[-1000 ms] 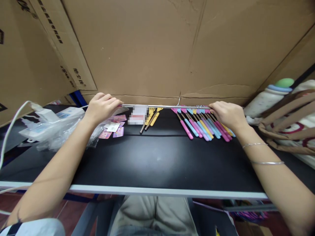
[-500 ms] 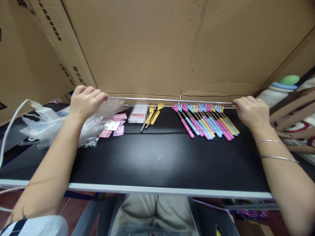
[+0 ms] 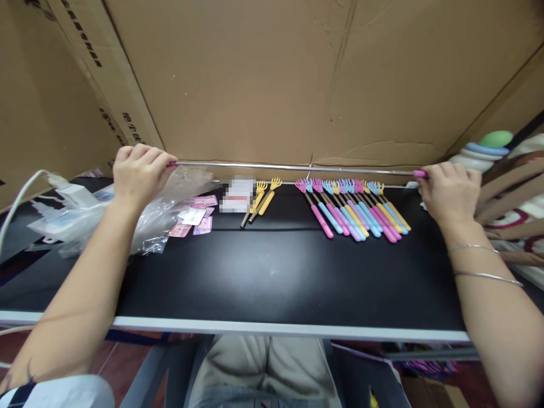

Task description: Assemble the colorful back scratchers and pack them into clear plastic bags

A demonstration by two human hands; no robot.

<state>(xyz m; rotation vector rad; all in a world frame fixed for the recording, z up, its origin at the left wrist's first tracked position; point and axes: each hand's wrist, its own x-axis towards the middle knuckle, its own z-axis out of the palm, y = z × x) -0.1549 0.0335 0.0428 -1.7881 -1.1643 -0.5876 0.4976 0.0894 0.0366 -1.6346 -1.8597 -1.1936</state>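
Flat black tabletop (image 3: 272, 272) with a pale front edge. Near its far edge, right of centre, a fanned row of pink, blue and yellow plastic hand-shaped scratchers (image 3: 355, 207). Left of that row, two yellow ones (image 3: 263, 195), small pink printed cards (image 3: 193, 218), crumpled clear plastic bag (image 3: 165, 209).

Single view, head-worn camera: sited above the seated person's lap, facing forward and down across the black desk (image 3: 272, 272) toward the cardboard wall (image 3: 272, 79) close behind it. Range near, with the desk's front edge low in frame, both forearms entering from the bottom corners, and left hand (image 3: 138, 173) and right hand (image 3: 450, 190) at the far desk edge. No second view; nothing shared.
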